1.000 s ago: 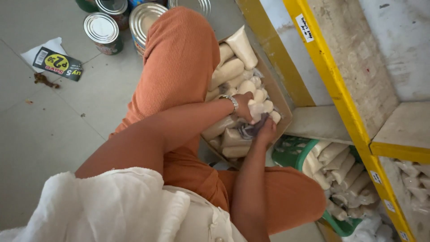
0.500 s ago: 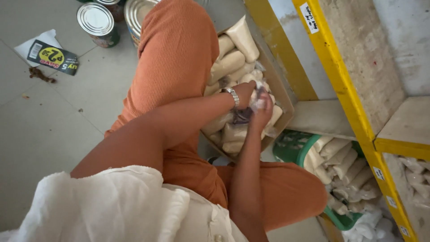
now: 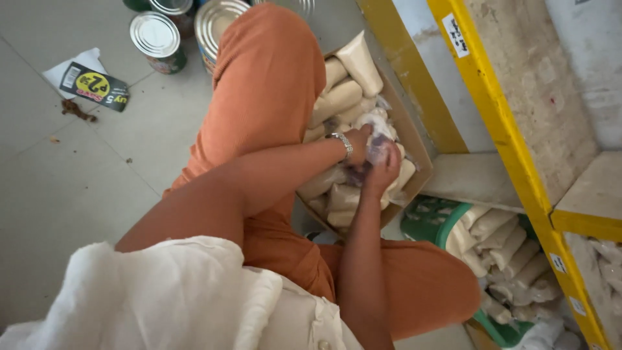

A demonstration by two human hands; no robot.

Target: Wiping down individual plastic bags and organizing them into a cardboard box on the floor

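A clear plastic bag (image 3: 374, 139) sat gripped between both hands, left hand (image 3: 358, 137) and right hand (image 3: 382, 172) clenched on it, over the cardboard box (image 3: 414, 139) of pale packets (image 3: 337, 100), tins (image 3: 155, 35) at ten o'clock.

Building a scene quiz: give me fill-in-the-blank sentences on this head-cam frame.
1. Both hands, left hand and right hand, meet over a cardboard ___ of pale packets.
2. The basket holding more packets is ___ in colour.
3. The wrist with the metal bracelet is the ___ one.

Missing: box; green; left
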